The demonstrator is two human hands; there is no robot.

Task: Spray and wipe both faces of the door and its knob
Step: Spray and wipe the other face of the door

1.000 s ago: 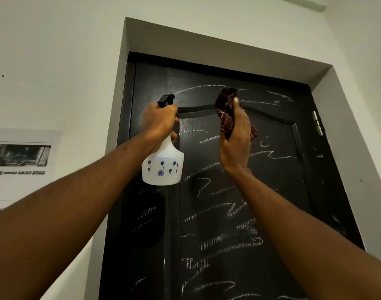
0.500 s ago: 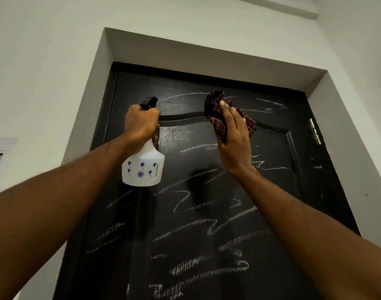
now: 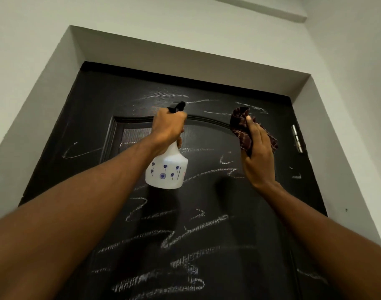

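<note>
Door [image 3: 111,100] (chalk-scribbled) just beyond; left hand [image 3: 167,126] grips spray bottle [image 3: 166,169], right hand [image 3: 258,156] clutches cloth [image 3: 239,124].

A single wide-angle view comes from the person's head, tilted steeply upward and facing the upper half of the dark door [image 3: 261,224] almost square on. It is close: both forearms run in from the lower corners at arm's reach. The left hand [image 3: 166,128], gripping a spray bottle [image 3: 166,169], and the right hand [image 3: 258,156], holding a cloth [image 3: 239,124], sit near the centre. The pale recess [image 3: 185,59] over the door crosses the upper third, and a hinge [image 3: 296,138] lies towards the right.
</note>
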